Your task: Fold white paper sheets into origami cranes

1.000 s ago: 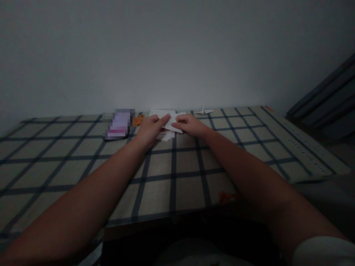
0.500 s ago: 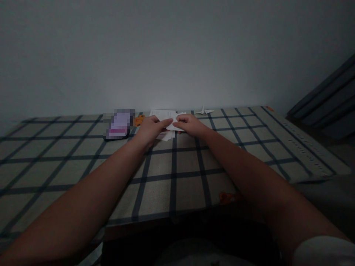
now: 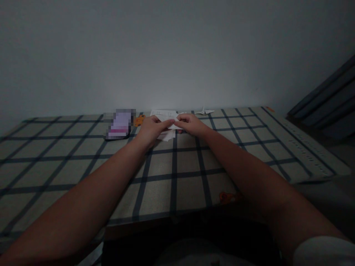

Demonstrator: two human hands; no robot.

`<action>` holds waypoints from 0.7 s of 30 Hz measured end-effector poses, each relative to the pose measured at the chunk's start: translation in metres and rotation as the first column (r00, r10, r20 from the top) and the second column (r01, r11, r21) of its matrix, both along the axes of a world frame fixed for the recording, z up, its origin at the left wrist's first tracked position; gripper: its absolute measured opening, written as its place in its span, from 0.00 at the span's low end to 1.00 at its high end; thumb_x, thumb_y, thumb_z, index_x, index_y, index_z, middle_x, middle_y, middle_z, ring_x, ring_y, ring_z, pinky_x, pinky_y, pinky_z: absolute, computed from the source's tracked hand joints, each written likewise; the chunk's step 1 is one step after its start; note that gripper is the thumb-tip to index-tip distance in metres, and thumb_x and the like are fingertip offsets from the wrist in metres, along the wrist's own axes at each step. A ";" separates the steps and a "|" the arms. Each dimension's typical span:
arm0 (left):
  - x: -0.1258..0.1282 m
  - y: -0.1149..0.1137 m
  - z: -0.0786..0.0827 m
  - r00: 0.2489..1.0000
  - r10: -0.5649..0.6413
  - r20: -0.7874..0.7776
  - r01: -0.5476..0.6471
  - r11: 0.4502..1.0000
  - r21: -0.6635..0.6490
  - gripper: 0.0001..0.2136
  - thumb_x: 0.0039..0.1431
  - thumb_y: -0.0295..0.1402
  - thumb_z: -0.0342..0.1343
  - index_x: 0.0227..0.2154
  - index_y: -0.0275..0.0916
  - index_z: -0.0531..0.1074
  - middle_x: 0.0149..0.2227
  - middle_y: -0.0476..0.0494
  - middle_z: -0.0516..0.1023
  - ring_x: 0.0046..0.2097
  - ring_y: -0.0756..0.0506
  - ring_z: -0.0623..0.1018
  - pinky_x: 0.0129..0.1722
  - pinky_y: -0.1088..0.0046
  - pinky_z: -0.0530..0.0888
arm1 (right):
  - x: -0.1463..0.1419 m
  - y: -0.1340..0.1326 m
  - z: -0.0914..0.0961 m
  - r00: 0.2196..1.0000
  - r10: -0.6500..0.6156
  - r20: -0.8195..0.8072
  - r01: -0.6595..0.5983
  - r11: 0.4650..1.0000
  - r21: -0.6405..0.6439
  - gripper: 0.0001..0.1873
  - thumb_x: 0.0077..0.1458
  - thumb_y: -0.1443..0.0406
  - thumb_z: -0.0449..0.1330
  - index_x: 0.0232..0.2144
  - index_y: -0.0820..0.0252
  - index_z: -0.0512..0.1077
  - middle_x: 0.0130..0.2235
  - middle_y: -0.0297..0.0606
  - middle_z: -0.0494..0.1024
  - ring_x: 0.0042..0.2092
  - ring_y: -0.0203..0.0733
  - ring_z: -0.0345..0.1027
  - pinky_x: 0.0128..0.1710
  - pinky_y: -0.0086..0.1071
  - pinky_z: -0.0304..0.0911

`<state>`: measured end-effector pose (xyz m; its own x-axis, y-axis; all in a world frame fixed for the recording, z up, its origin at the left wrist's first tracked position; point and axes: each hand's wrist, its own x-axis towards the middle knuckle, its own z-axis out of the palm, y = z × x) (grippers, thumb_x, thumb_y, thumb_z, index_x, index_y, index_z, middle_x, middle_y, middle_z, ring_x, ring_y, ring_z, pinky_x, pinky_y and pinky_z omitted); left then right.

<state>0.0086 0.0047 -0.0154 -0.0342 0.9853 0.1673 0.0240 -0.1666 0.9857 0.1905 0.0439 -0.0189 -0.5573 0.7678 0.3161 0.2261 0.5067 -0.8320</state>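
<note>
My left hand (image 3: 152, 128) and my right hand (image 3: 191, 124) meet over the far middle of the table. Between their thumbs and fingers they pinch a small piece of white paper (image 3: 173, 126), partly hidden by the fingers. The two thumb tips lie close together on it. Beneath and behind my hands are more white paper sheets (image 3: 163, 112), one with faint print. Some paper edges also stick out below my left hand.
A phone (image 3: 119, 123), blurred out in part, lies left of my hands. A folded paper crane (image 3: 204, 111) sits to the right by the wall (image 3: 177, 51). The checked tablecloth (image 3: 188, 155) has orange printed figures. Dark folded fabric (image 3: 330, 99) hangs at the far right.
Both thumbs have shifted slightly on the paper, and less of it shows below my right thumb. The phone, the crane and the loose sheets stay where they were.
</note>
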 end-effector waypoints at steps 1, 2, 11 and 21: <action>0.000 0.000 0.000 1.000 -0.005 -0.003 0.006 1.000 0.009 0.18 0.43 0.40 0.71 0.35 0.33 0.81 0.40 0.35 0.84 0.34 0.44 0.81 0.35 0.69 0.76 | 0.000 0.000 0.000 1.000 0.003 0.000 -0.003 1.000 -0.004 0.17 0.59 0.57 0.57 0.23 0.61 0.64 0.25 0.30 0.62 0.29 0.33 0.58 0.29 0.29 0.54; 0.000 -0.001 0.001 1.000 -0.004 -0.011 0.004 1.000 0.019 0.17 0.43 0.40 0.71 0.34 0.33 0.82 0.39 0.35 0.84 0.34 0.44 0.81 0.34 0.70 0.76 | 0.000 0.000 0.000 1.000 0.009 -0.003 -0.009 1.000 -0.014 0.17 0.59 0.57 0.57 0.24 0.61 0.64 0.25 0.30 0.62 0.29 0.32 0.58 0.29 0.29 0.54; 0.000 0.001 0.001 0.988 -0.035 0.150 0.038 0.999 -0.021 0.15 0.43 0.40 0.72 0.27 0.34 0.77 0.32 0.42 0.82 0.30 0.49 0.78 0.32 0.73 0.76 | -0.002 -0.001 0.001 0.998 0.009 -0.059 -0.013 0.997 -0.074 0.13 0.59 0.61 0.59 0.26 0.61 0.66 0.26 0.29 0.64 0.28 0.31 0.62 0.29 0.27 0.59; 0.002 0.003 0.002 0.965 0.018 0.260 0.001 0.997 -0.073 0.19 0.42 0.37 0.73 0.19 0.36 0.65 0.24 0.50 0.73 0.28 0.52 0.75 0.33 0.74 0.76 | -0.003 -0.001 0.002 0.996 -0.009 -0.090 0.002 0.997 -0.079 0.13 0.59 0.62 0.59 0.25 0.61 0.65 0.24 0.29 0.64 0.27 0.31 0.64 0.28 0.27 0.60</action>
